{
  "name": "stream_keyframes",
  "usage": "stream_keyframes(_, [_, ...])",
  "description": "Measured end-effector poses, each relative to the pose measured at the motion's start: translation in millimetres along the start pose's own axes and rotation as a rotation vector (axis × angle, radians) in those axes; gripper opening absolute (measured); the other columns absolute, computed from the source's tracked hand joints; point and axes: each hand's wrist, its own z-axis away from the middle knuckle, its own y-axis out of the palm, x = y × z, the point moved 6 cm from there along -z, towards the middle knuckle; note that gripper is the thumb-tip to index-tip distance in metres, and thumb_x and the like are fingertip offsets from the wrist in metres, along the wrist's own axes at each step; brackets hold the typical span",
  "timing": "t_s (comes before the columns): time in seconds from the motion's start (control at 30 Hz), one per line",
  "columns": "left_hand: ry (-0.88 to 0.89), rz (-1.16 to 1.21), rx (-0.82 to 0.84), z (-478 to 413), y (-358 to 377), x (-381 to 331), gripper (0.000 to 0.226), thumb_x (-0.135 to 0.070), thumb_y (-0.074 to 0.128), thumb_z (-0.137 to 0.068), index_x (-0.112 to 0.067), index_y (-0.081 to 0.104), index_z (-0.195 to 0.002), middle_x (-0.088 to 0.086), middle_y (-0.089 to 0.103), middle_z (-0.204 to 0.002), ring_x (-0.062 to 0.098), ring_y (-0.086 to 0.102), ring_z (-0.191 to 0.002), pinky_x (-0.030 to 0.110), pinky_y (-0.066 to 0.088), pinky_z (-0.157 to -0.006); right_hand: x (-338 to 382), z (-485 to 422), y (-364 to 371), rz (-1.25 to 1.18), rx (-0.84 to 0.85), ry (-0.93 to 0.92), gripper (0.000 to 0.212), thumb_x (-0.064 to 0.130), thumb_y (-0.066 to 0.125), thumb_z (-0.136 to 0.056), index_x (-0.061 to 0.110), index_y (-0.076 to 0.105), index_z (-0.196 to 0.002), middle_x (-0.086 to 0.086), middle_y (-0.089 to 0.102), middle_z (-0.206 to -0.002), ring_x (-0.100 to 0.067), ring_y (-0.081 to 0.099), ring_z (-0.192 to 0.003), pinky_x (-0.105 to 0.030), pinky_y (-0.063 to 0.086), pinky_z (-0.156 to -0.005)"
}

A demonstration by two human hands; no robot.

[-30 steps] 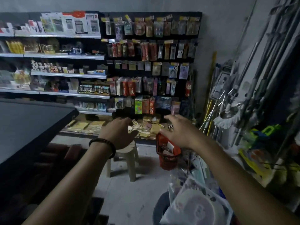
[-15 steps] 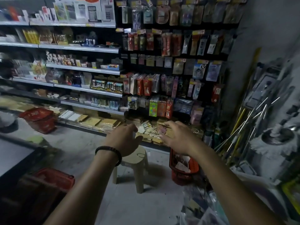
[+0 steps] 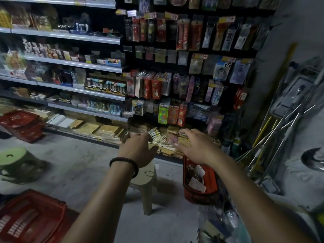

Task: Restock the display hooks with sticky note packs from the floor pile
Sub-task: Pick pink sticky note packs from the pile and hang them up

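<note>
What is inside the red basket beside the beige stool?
A few pale packets lie in the red basket; the right forearm covers its far end, and its depths are dark.

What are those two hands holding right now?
Nothing: the left hand and right hand reach open toward the pile of packs, gripping none.

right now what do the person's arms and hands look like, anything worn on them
Both forearms are bare, with no sleeves in view and no gloves. The left hand has a dark beaded bracelet round its wrist. The right hand and its wrist carry nothing that shows.
</note>
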Motion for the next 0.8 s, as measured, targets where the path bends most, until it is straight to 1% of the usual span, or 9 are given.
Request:
stream_keyframes(0.17, [-0.001, -0.042, 0.011, -73, 16, -1, 0.041, -0.055, 0.061, -0.099, -0.031, 0.058, -0.133, 0.001, 0.063, -0.135, 0.024, 0.062, -0.119, 0.05, 0.057, -0.1, -35, -77, 9, -0.013, 0.015, 0.001, 0.071, 0.064, 0.057, -0.102, 0.03, 0.038, -0.161, -0.002, 0.042, -0.159, -0.022, 0.047, -0.14, -0.036, 0.041, -0.099])
stream_keyframes(0.27, [0.0, -0.057, 0.025, -132, 29, -12, 0.042, -0.053, 0.062, -0.1, -0.03, 0.058, -0.136, 0.0, 0.062, -0.136, 0.022, 0.063, -0.118, 0.047, 0.058, -0.099, -65, -134, 10, -0.018, 0.031, -0.007, 0.075, 0.065, 0.056, -0.102, 0.028, 0.034, -0.164, -0.002, 0.038, -0.163, -0.022, 0.045, -0.144, -0.036, 0.04, -0.101])
stream_keyframes(0.43, [0.002, -0.077, 0.047, -240, 58, -39, 0.037, -0.056, 0.062, -0.098, -0.034, 0.059, -0.128, -0.001, 0.067, -0.127, 0.021, 0.065, -0.109, 0.047, 0.059, -0.094, -119, -234, -1, -0.063, 0.057, -0.022, 0.078, 0.07, 0.055, -0.101, 0.028, 0.034, -0.164, -0.002, 0.038, -0.163, -0.023, 0.044, -0.146, -0.04, 0.044, -0.111])
stream_keyframes(0.57, [-0.016, -0.077, 0.079, -313, 75, -57, 0.038, -0.056, 0.061, -0.098, -0.033, 0.06, -0.128, -0.002, 0.069, -0.12, 0.021, 0.067, -0.103, 0.047, 0.061, -0.09, -149, -306, -13, -0.062, 0.108, -0.029, 0.076, 0.064, 0.056, -0.103, 0.027, 0.033, -0.165, -0.002, 0.035, -0.165, -0.025, 0.041, -0.15, -0.043, 0.042, -0.116])
stream_keyframes(0.7, [-0.023, -0.09, 0.09, -373, 91, -56, 0.037, -0.056, 0.061, -0.098, -0.034, 0.059, -0.128, 0.001, 0.07, -0.122, 0.026, 0.068, -0.106, 0.048, 0.061, -0.089, -170, -366, -11, -0.076, 0.134, -0.024, 0.075, 0.061, 0.057, -0.103, 0.025, 0.033, -0.165, -0.003, 0.037, -0.163, -0.025, 0.042, -0.148, -0.045, 0.044, -0.115])
stream_keyframes(0.8, [-0.026, -0.097, 0.11, -413, 101, -51, 0.036, -0.055, 0.061, -0.098, -0.034, 0.059, -0.128, 0.002, 0.071, -0.12, 0.026, 0.069, -0.106, 0.047, 0.062, -0.087, -181, -400, -3, -0.082, 0.159, -0.012, 0.073, 0.061, 0.057, -0.103, 0.026, 0.035, -0.163, -0.003, 0.038, -0.162, -0.024, 0.044, -0.145, -0.041, 0.045, -0.11])
